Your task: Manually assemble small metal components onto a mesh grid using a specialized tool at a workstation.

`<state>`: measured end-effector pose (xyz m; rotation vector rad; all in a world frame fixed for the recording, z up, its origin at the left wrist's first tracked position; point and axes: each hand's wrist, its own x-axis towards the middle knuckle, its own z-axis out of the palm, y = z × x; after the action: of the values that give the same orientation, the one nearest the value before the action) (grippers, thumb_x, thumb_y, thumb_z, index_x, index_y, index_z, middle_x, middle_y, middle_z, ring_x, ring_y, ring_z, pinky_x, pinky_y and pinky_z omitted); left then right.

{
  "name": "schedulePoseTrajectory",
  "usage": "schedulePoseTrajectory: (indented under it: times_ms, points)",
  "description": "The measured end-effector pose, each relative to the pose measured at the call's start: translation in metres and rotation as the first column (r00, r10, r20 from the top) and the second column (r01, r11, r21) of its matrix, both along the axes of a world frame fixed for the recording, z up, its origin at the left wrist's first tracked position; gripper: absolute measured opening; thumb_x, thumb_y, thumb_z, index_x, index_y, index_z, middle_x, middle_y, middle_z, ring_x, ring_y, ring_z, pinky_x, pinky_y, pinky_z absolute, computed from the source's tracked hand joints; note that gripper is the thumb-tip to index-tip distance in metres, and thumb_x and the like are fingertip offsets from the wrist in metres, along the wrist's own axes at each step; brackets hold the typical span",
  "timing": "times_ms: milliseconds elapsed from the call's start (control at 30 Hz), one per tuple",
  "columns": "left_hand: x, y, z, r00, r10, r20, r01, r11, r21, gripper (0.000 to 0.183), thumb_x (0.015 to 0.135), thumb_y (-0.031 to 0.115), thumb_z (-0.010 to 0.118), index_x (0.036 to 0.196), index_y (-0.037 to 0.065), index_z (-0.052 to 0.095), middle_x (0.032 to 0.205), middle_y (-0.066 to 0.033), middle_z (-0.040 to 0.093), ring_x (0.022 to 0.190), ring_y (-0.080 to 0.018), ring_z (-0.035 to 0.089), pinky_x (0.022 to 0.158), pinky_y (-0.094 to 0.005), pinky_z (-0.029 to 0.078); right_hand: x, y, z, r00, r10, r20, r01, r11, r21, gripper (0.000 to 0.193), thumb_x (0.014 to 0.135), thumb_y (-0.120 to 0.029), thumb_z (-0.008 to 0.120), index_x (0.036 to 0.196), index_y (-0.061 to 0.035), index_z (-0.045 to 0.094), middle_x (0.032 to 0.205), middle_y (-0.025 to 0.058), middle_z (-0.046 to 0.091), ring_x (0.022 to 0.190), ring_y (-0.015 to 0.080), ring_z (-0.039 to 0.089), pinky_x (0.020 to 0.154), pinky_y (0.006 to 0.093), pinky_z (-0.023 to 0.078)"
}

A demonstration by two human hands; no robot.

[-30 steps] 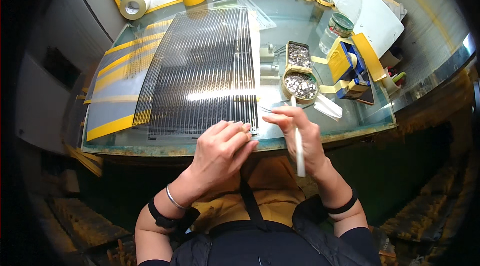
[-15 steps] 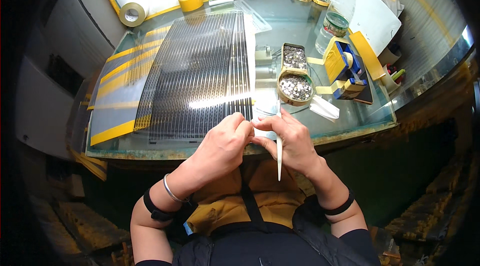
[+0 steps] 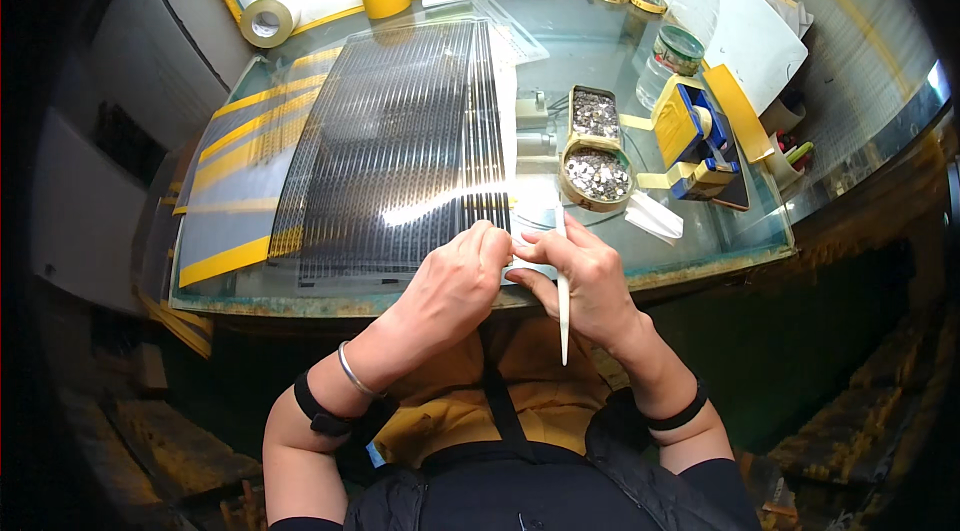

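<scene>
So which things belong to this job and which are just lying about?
Likely in use:
slim white tapered stick, in the right hand
dark striped flat sheet, by the left hand

Probably lying about:
round yellow tape roll
clear plastic bottle
beige tape roll

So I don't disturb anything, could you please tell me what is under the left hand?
From above, the striped sheet runs in under the left hand. The sheet's near right corner, and anything the fingers might be pinching, are covered.
</scene>
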<state>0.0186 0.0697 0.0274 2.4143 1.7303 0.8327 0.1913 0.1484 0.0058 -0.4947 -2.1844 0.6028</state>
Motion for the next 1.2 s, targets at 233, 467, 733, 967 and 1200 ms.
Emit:
schedulePoseTrajectory:
  times_ms: [233,467,733,967,1200]
  points:
    - [-0.003,-0.005,-0.003,0.997,0.008,0.077,-0.010,1.000,0.019,0.017,0.082,-0.005,0.061,0.098,-0.003,0.053,0.089,-0.0183,0.058,0.084,-0.0366,0.061,0.073,-0.0420,0.050,0.001,0.000,-0.002,1.000,-0.007,-0.002,0.007,1.000,0.013,0.031,0.074,-0.012,0.080,0.100,-0.0005,0.068,0.087,0.0124,0.072,0.091,0.0348,0.066,0.106,0.0495,0.043]
    - [-0.006,-0.031,-0.005,0.991,0.016,0.130,-0.036,0.988,0.153,0.017,0.084,0.000,0.066,0.101,-0.005,0.062,0.108,-0.0197,0.064,0.092,-0.0347,0.063,0.079,-0.0405,0.052,0.010,0.003,0.001,0.998,0.060,0.005,-0.059,0.994,-0.097,0.028,0.073,-0.014,0.082,0.098,-0.0054,0.072,0.092,0.0134,0.072,0.097,0.0344,0.067,0.108,0.0474,0.041]
    - [0.007,-0.048,-0.008,0.984,0.128,-0.123,-0.095,0.965,0.246,0.030,0.082,0.006,0.070,0.108,-0.007,0.065,0.120,-0.0166,0.062,0.106,-0.0296,0.059,0.087,-0.0392,0.048,-0.001,-0.002,0.005,0.998,0.055,-0.044,-0.052,0.997,0.053,0.017,0.072,-0.005,0.079,0.086,-0.0067,0.069,0.084,0.0115,0.069,0.083,0.0330,0.066,0.083,0.0412,0.052]
    - [0.006,-0.040,-0.021,0.996,0.068,-0.052,-0.052,0.963,0.265,0.029,0.083,0.011,0.067,0.107,-0.005,0.066,0.119,-0.0200,0.062,0.113,-0.0321,0.059,0.096,-0.0441,0.048,-0.003,-0.006,0.001,0.999,0.042,0.024,-0.044,0.990,0.133,0.022,0.070,0.006,0.075,0.085,-0.0050,0.063,0.076,0.0094,0.065,0.073,0.0294,0.065,0.072,0.0395,0.052]
    - [0.010,-0.033,-0.019,0.994,0.104,0.039,-0.111,0.958,0.266,0.029,0.073,0.009,0.071,0.101,0.000,0.069,0.114,-0.0173,0.065,0.104,-0.0346,0.062,0.094,-0.0468,0.050,-0.007,-0.004,-0.006,0.996,0.081,-0.032,-0.077,0.989,0.125,0.020,0.072,0.008,0.064,0.087,-0.0025,0.057,0.076,0.0127,0.060,0.070,0.0349,0.058,0.075,0.0421,0.047]
